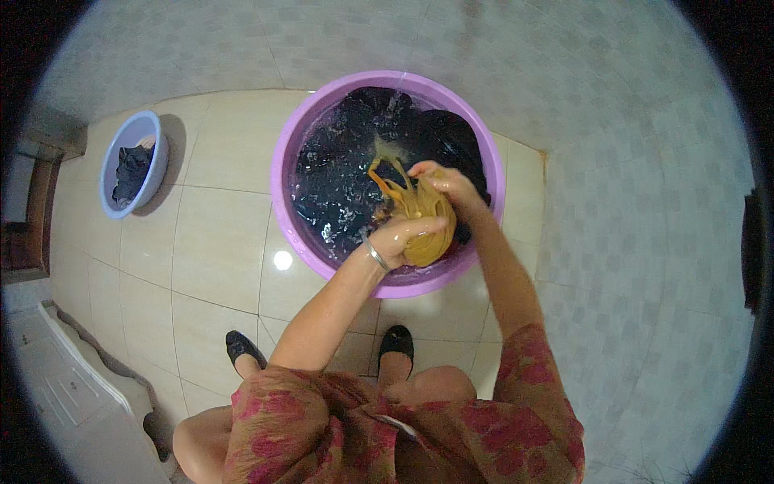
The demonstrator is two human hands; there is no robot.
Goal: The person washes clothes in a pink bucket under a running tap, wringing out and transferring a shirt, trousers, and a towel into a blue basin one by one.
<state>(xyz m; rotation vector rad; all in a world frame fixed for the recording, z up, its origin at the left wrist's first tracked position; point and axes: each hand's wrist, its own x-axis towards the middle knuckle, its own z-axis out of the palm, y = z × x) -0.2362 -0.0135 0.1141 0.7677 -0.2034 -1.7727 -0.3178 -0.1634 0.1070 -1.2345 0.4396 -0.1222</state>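
A large purple plastic tub (pixel 282 233) stands on the floor in front of me, holding water and dark wet clothes (pixel 447 136). Over its near right part, a mustard-yellow wet garment (pixel 430 242) is bunched between both hands, with its thin straps trailing down to the water. My left hand (pixel 399 239), with a silver bangle at the wrist, grips it from the left, thumb across the front. My right hand (pixel 450 184) holds the upper right side of the bunch. Some fingers of both hands are hidden behind the cloth.
A smaller blue basin (pixel 158 172) with dark clothing stands on the tiled floor at the left. Tiled walls (pixel 604 212) rise behind the tub and at the right. A white cabinet or similar furniture (pixel 78 387) is at the lower left. My feet in black shoes are near the tub.
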